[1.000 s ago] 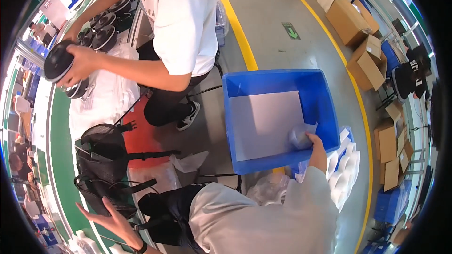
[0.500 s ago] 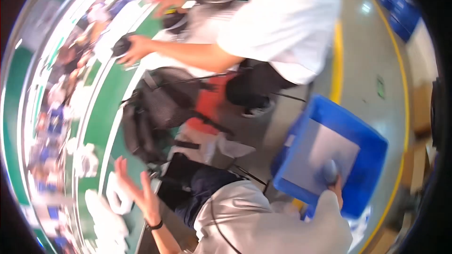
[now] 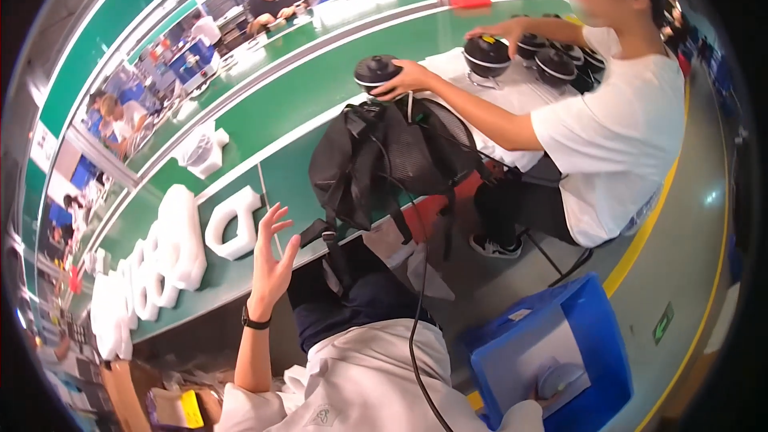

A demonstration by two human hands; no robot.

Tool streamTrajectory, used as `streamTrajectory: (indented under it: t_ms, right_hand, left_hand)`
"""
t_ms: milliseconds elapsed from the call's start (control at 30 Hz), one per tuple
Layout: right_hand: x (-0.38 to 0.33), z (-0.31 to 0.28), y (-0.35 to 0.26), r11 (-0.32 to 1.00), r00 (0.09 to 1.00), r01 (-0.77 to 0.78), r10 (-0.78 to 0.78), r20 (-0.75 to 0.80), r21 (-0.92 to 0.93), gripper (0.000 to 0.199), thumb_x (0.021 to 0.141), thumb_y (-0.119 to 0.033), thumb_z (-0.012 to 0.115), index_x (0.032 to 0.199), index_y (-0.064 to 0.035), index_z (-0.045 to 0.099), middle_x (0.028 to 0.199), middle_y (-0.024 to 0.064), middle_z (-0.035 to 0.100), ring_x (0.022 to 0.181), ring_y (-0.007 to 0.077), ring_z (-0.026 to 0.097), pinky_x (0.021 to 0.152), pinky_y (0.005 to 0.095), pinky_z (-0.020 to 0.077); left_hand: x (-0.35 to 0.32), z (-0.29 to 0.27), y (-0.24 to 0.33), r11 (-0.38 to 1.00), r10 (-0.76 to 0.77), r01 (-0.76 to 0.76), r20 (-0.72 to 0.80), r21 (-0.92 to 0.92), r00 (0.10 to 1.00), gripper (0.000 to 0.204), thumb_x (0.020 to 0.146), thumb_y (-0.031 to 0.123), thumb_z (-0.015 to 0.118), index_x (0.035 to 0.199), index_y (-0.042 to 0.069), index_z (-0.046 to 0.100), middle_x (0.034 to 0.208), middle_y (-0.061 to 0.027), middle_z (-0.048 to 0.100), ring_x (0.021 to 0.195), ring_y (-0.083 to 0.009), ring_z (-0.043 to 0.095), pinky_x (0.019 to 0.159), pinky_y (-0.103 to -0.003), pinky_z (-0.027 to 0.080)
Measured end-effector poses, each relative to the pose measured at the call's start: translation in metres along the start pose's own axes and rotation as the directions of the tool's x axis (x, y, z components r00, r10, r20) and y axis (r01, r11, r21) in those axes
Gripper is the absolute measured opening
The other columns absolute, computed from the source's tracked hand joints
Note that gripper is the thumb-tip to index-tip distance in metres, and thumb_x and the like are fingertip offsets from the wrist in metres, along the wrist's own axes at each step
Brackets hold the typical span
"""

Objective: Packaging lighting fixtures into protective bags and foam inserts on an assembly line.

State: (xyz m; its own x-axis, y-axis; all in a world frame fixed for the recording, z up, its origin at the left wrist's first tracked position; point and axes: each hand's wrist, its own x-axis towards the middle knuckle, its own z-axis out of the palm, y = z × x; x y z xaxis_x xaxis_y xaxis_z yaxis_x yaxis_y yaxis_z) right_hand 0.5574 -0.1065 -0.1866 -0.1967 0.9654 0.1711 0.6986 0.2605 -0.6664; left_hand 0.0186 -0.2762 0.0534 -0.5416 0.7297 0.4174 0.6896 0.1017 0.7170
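My left hand [image 3: 274,268] is raised beside the edge of the green workbench [image 3: 240,296], fingers spread, with nothing in it. A dark band circles that wrist. Low on the right, my right hand [image 3: 539,394] is mostly hidden by my sleeve; its fingers meet the side of a round grey dome-shaped thing [image 3: 562,379] and appear to grip it. That thing is over the blue bin [image 3: 612,344], in front of a pale sheet [image 3: 520,360] inside it. A black backpack [image 3: 368,160] sits on the bench edge ahead of me.
White foam pieces [image 3: 232,224] line the bench at left. A seated co-worker [image 3: 624,136] at right touches a round black device [image 3: 376,72]; several similar devices [image 3: 556,64] stand nearby. A black cable [image 3: 416,336] crosses my front. Cardboard boxes [image 3: 128,400] are at lower left.
The view has swung up and left, so more of the bench and the co-worker show. My left hand stays raised with spread fingers; my right hand stays at the grey thing by the bin.
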Motion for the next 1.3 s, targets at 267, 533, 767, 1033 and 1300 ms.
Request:
streamTrajectory:
  t_ms: [267,533,767,1033,1300]
  right_hand:
    - [0.028,-0.014,-0.037,0.945,0.973,0.228,-0.214,0.084,-0.235,0.062,0.087,-0.030,0.059,0.145,-0.0112,0.048,0.139,0.0163,0.052,0.129,0.0294,0.048,0.108,0.0422,0.0365]
    - [0.057,0.018,-0.111,0.839,0.936,0.349,-0.334,0.110,-0.418,0.063,0.088,-0.035,0.057,0.145,-0.0122,0.047,0.141,0.0159,0.050,0.132,0.0306,0.046,0.111,0.0451,0.0341]
    - [0.074,0.043,-0.207,0.680,0.897,0.425,-0.406,0.176,-0.597,0.063,0.088,-0.038,0.056,0.145,-0.0130,0.045,0.142,0.0156,0.049,0.135,0.0317,0.043,0.113,0.0477,0.0320]
    - [0.102,0.059,-0.333,0.393,0.822,0.509,-0.486,0.298,-0.766,0.064,0.089,-0.042,0.054,0.146,-0.0139,0.043,0.143,0.0153,0.047,0.137,0.0328,0.041,0.115,0.0502,0.0298]
    - [0.167,0.237,-0.472,0.504,0.774,-0.185,-0.454,0.441,0.844,0.061,0.103,-0.046,0.036,0.151,-0.0089,0.040,0.149,0.0127,0.048,0.136,0.0330,0.048,0.115,0.0489,0.0381]
  left_hand:
    - [0.017,-0.018,-0.023,0.999,-0.012,0.013,0.028,-0.036,1.000,0.059,0.093,0.012,0.066,0.147,0.004,0.041,0.138,-0.0145,0.056,0.119,-0.0238,0.060,0.103,-0.040,0.045]
    - [0.011,-0.019,-0.028,0.981,0.006,0.014,0.100,-0.196,0.995,0.050,0.092,0.004,0.062,0.140,0.001,0.048,0.135,-0.0115,0.057,0.117,-0.0221,0.061,0.104,-0.038,0.043]
    - [0.014,-0.006,0.000,0.842,0.052,0.127,0.313,-0.524,0.948,0.045,0.091,0.008,0.063,0.134,0.000,0.054,0.133,-0.0128,0.059,0.124,-0.0231,0.056,0.108,-0.037,0.041]
    - [0.047,0.001,0.011,0.684,0.435,0.019,0.428,-0.730,0.792,0.111,0.083,0.028,0.079,0.160,0.003,0.002,0.167,-0.0159,0.009,0.154,-0.0300,0.013,0.124,-0.043,0.014]
    - [0.092,-0.050,-0.081,0.603,-0.258,0.200,0.049,-0.772,0.965,0.040,0.106,0.017,0.045,0.141,-0.002,0.052,0.135,-0.0136,0.061,0.126,-0.0180,0.054,0.109,-0.031,0.039]
